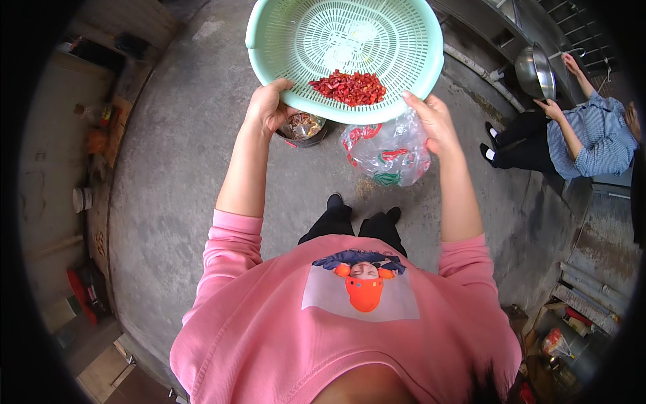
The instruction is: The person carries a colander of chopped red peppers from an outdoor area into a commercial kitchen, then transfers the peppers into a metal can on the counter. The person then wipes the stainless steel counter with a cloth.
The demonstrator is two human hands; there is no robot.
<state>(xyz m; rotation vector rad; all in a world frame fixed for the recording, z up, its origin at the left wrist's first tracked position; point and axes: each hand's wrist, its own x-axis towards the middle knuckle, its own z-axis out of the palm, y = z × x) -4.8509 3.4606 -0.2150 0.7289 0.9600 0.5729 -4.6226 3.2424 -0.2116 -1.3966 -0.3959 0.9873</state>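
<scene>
A mint-green plastic strainer basket [282, 30] is held up before me by its rim, tilted so that its inside faces me. Chopped red chili peppers [351, 88] lie in a heap at its near side. My left hand [270, 105] grips the rim at the lower left. At the lower right, my right hand [433, 120] has its thumb over the rim. A clear plastic bag [391, 154] with red and green print hangs below the basket by my right hand; whether the fingers hold it too is hard to tell.
On the concrete floor [176, 151], a dark bucket [304, 132] of scraps stands beneath the basket. To the right, a person [580, 136] in a checked shirt holds a steel bowl [536, 71] by a metal counter. Shelves with various items line the left wall; more goods sit at the lower right.
</scene>
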